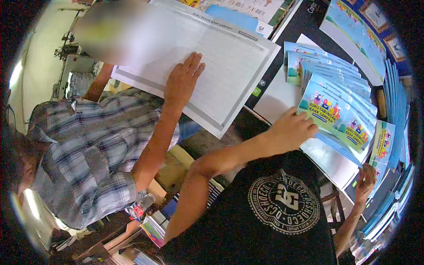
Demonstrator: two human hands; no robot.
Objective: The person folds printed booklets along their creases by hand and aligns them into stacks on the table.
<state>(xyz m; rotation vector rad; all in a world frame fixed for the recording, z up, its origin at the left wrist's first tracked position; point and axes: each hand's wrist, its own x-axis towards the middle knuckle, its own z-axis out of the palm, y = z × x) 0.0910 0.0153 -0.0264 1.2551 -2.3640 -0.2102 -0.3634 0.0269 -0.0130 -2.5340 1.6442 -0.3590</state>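
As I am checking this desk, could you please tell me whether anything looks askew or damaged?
The pile of booklets at the left hand looks askew: it fans out in uneven steps instead of lining up. I see no spill or clear damage.

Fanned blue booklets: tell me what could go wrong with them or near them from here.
The fanned booklets overlap loosely, so they could slide apart if the left hand at their near edge shifts.

With the right hand at a lower corner, uneven pressure might crease a cover.

The large printed sheet, under a co-worker's hand, has a corner close to the left forearm; an arm movement could nudge or crumple it.
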